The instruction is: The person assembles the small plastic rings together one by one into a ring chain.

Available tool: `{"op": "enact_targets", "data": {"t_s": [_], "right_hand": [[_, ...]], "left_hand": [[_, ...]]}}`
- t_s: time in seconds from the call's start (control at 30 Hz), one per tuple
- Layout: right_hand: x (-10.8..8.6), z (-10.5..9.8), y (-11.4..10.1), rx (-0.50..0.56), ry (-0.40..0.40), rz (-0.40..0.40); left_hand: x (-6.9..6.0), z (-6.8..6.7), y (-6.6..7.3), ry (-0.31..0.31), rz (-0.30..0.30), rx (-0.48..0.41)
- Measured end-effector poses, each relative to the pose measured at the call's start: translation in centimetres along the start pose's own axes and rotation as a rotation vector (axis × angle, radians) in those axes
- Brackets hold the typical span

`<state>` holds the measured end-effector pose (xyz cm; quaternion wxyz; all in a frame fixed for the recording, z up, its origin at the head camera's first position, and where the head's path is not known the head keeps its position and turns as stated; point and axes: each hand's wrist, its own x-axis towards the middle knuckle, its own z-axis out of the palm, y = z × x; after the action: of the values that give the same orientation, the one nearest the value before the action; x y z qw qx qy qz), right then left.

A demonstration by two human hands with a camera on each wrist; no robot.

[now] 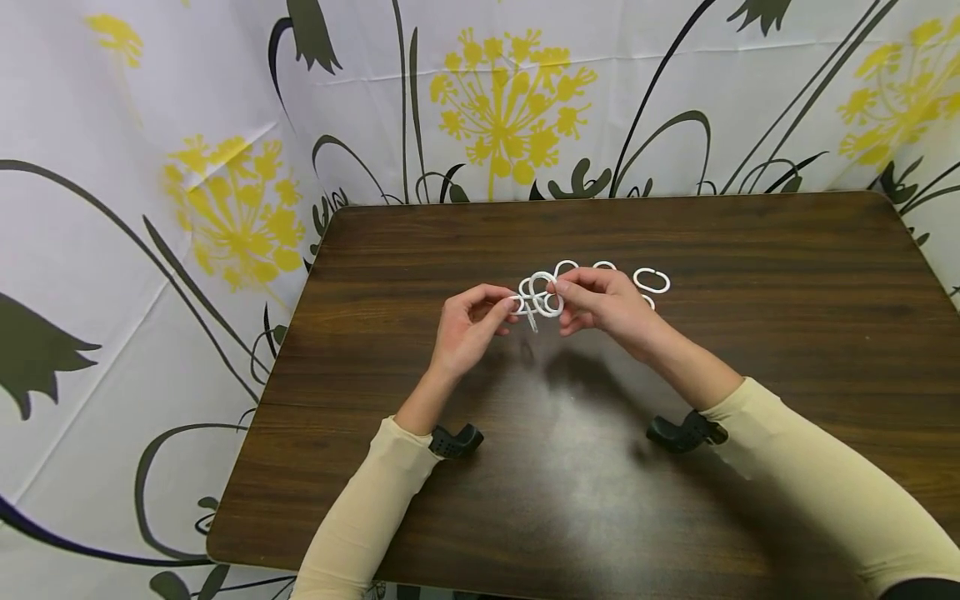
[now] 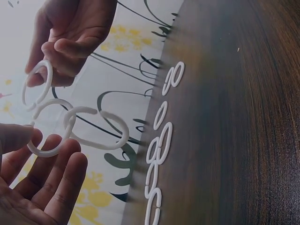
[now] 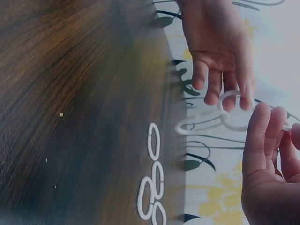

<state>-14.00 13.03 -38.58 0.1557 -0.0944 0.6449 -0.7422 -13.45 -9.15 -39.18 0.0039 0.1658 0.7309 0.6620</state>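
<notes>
Left hand [image 1: 467, 327]: pinching white split link [image 2: 45, 153], 2nd link [image 2: 124, 134] hooked through it.
Right hand [image 1: 607, 308]: pinching 3rd link [image 2: 49, 76].
Held links [image 1: 550, 316]: above table [image 1: 420, 242], toward far edge.
Other links [image 1: 666, 284]: lying nearer that edge.

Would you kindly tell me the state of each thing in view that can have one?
Left hand: pinching left link.
Right hand: pinching right link.
Left link: held aloft, looped through hanging link.
Hanging link: suspended, split visible.
Right link: held aloft; whether hooked to left link, unclear.
Table links: lying down, several touching or overlapping.
Cloth: hanging, creased.
</notes>
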Motion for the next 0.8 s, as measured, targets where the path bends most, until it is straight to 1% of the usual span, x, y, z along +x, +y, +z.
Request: {"op": "enact_targets", "data": {"t_s": [0.1, 0.23, 0.47, 0.53, 0.8], "right_hand": [[0.1, 0.2, 0.0, 0.007, -0.001, 0.016], [0.1, 0.5, 0.0, -0.019, 0.004, 0.013], [-0.1, 1.2, 0.0, -0.128, 0.007, -0.034], [-0.1, 1.3, 0.0, -0.146, 0.009, -0.043], [-0.1, 1.4, 0.0, -0.160, 0.016, -0.032]], "left_hand": [[0.0, 0.1, 0.1, -0.005, 0.004, 0.008], [-0.1, 0.3, 0.2, -0.011, 0.009, 0.014], [-0.2, 0.3, 0.3, -0.009, 0.017, 0.034], [-0.3, 0.3, 0.3, -0.008, 0.021, 0.034], [-0.4, 0.4, 0.2, -0.010, 0.018, 0.034]]}}
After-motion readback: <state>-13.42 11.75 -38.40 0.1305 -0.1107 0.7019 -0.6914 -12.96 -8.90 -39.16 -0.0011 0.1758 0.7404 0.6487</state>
